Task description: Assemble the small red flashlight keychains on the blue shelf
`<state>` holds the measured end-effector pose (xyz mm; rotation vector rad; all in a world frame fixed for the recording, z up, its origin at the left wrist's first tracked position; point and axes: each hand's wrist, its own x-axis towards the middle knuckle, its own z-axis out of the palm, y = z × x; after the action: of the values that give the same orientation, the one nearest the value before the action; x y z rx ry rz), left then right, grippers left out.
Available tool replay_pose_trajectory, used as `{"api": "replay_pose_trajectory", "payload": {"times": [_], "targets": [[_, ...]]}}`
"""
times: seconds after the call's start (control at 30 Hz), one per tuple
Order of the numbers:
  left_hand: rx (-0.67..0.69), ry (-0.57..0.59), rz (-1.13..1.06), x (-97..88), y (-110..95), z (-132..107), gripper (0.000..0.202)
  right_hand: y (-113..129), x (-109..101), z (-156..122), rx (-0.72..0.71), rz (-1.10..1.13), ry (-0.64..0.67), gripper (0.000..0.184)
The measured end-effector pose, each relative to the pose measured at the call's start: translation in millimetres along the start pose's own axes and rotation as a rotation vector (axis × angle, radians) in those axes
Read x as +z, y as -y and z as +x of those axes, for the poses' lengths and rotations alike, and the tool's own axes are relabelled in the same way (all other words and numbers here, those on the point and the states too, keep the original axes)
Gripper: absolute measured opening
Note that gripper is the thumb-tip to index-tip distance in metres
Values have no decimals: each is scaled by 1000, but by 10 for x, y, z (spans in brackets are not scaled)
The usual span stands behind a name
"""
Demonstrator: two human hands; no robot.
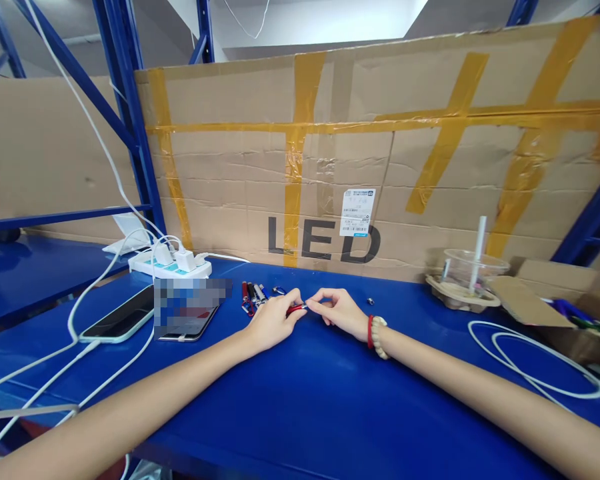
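Note:
My left hand (276, 321) pinches a slim red tube (295, 309), shaped like a small keychain torch, between thumb and fingers just above the blue tabletop. The fingertips of my right hand (341, 311) meet at its silvery right end; what exactly they pinch there is too small to make out. Beside my left hand lies a cluster of similar slim tubes (253, 296) in red, black, silver and blue, some with clips, partly hidden by that hand. A small silvery piece (371, 301) rests on the table to the right of my right hand.
Two phones lie at the left, one (117, 320) with a cable plugged in, near a white power strip (170, 265). A large cardboard box (230, 180) stands behind. A clear cup (473, 263) in a carton holder and a coiled white cable (520, 360) are at the right.

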<state>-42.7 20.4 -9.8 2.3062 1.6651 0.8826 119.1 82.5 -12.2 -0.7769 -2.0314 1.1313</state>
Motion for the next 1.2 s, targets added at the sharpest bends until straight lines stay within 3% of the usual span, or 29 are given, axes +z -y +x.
{"api": "replay_pose_trajectory", "payload": {"times": [0.17,0.67,0.87,1.03,1.2], "targets": [[18,-15,-58,-22,-28,-23,9,-24,-8,-9,-20,3,-71,38],[85,58,-164,6,-1,-50,15,18,-53,-4,120,106,19,38],[197,82,-116,-17,-30,-85,27,8,-77,-7,108,58,60,42],[148,-90,-116,-27,-75,-42,25,34,-43,-18,69,74,4,46],[6,-347,-254,-114,3,40,25,7,-145,84,77,206,-216,50]]}}
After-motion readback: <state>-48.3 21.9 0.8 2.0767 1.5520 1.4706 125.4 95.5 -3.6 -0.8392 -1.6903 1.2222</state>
